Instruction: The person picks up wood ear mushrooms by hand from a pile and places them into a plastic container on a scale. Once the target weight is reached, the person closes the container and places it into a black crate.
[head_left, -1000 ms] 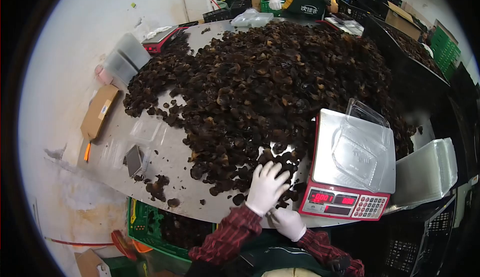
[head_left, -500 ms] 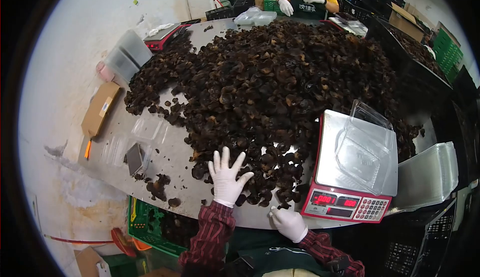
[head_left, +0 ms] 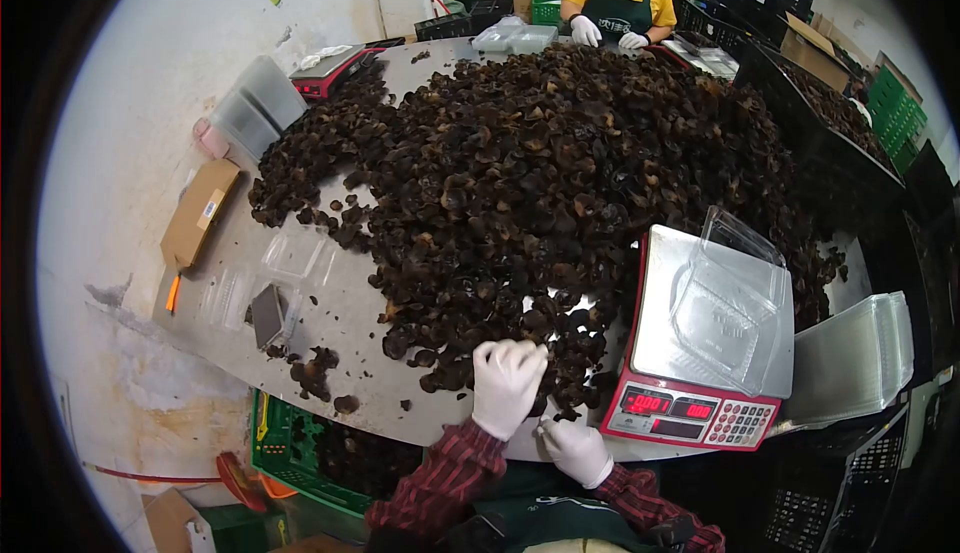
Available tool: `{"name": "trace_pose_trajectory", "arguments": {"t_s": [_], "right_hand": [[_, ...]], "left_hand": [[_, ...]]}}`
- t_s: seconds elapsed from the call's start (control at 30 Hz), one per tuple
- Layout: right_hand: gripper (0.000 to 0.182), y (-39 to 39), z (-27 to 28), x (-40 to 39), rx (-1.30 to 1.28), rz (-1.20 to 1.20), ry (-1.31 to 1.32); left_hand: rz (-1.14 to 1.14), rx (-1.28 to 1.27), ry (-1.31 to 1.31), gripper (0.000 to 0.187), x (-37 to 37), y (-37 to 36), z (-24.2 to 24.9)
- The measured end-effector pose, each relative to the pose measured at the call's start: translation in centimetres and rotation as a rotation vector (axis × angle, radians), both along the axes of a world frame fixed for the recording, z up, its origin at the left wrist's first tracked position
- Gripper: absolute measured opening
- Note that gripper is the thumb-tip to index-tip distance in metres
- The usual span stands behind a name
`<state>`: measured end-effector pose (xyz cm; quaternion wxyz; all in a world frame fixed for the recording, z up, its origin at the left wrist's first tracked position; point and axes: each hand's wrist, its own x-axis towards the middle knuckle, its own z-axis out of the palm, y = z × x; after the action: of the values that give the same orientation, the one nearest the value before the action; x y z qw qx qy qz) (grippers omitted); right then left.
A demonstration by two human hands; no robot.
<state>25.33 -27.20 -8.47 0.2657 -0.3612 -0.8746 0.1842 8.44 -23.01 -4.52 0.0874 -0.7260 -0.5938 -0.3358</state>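
A large heap of dark brown wood ear mushrooms (head_left: 560, 173) covers the middle of the metal table. At the heap's near edge is my left hand (head_left: 508, 385), white-gloved, its fingers curled in beside the mushrooms; what they hold, if anything, is hidden. Close to its right, my right hand (head_left: 577, 451), also gloved, rests at the table's front edge, thumb and fingers pressed together below a few loose mushrooms. I cannot make out anything in that pinch. Right of the hands stands a red digital scale (head_left: 690, 408) with a clear plastic tray (head_left: 725, 318) on its plate.
Stacked clear trays (head_left: 850, 363) stand right of the scale. On the left lie a cardboard piece (head_left: 200, 215), clear lids (head_left: 300, 258) and a small dark box (head_left: 268, 315). A green crate (head_left: 275, 443) sits below the table edge. Across the table is a gloved co-worker (head_left: 620, 8).
My left hand has moved right and slightly toward me, its spread fingers now curled. My right hand is nearly still. The co-worker's hands have come down to the heap's far edge.
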Motion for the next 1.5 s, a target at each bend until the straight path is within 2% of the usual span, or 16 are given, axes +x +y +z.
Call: {"name": "trace_pose_trajectory", "arguments": {"t_s": [0.1, 0.23, 0.33, 0.5, 0.57, 0.63, 0.7, 0.73, 0.77, 0.83, 0.97, 1.17, 1.23, 1.3, 1.43, 1.5], "right_hand": [[0.014, -0.1, 0.0, 0.0, 0.009, 0.004, -0.009], [0.017, 0.0, -0.7, 0.1, -0.002, 0.013, 0.015], [0.019, -0.1, -0.5, 0.1, 0.019, 0.016, -0.026], [0.018, -0.1, -0.5, 0.2, 0.028, 0.016, -0.045], [0.017, 0.1, -0.6, 0.2, 0.015, 0.024, -0.029], [0.016, 0.0, -0.4, 0.1, 0.027, 0.008, 0.034], [0.015, 0.0, -0.1, 0.0, 0.009, 0.006, 0.040], [0.015, 0.1, 0.0, 0.0, -0.007, 0.005, 0.042], [0.015, 0.1, -0.1, 0.0, -0.005, 0.010, 0.042], [0.014, 0.1, -0.4, 0.0, -0.009, 0.000, 0.057], [0.014, 0.0, -0.3, 0.0, -0.011, 0.002, 0.024], [0.016, -0.1, -0.5, 0.1, -0.003, 0.014, 0.052], [0.017, 0.0, -0.8, 0.1, -0.002, 0.016, 0.036], [0.017, 0.0, -0.5, 0.2, 0.006, 0.008, 0.011], [0.017, 0.1, -0.3, 0.1, -0.018, 0.028, 0.051], [0.017, 0.2, -0.7, 0.1, -0.030, 0.042, 0.070]], "left_hand": [[0.107, -0.305, 0.106, 0.023, -0.2, 3.2, 0.5], [0.064, -0.319, 0.197, 0.013, -0.3, 5.3, -1.2], [-0.042, -0.169, -0.460, 0.011, -1.6, 4.5, -0.2], [-0.065, -0.350, -1.691, 0.005, -6.7, -1.0, 6.5], [0.033, -0.356, -1.595, 0.007, -11.0, -4.5, 7.2], [0.386, -0.532, -1.023, 0.008, -16.9, -8.3, 6.7], [0.505, -0.508, -0.320, 0.019, -19.7, -10.8, 5.5], [0.546, -0.438, 0.193, 0.027, -19.0, -11.0, 6.6], [0.551, -0.437, 0.192, 0.027, -18.2, -10.3, 6.6], [0.303, -0.284, -0.099, 0.025, -15.6, -7.3, 6.4], [-0.131, -0.144, -0.211, 0.021, -7.1, 1.5, 5.1], [-0.219, -0.297, 0.125, 0.020, -1.4, 10.4, 1.0], [-0.226, -0.196, -0.182, 0.017, -2.5, 10.0, 0.9], [-0.154, -0.176, -0.682, 0.014, -4.0, 7.1, 4.1], [0.262, -0.176, -0.608, 0.018, -11.5, -1.9, 7.9], [0.476, -0.421, -0.477, 0.025, -16.5, -6.8, 8.1]]}}
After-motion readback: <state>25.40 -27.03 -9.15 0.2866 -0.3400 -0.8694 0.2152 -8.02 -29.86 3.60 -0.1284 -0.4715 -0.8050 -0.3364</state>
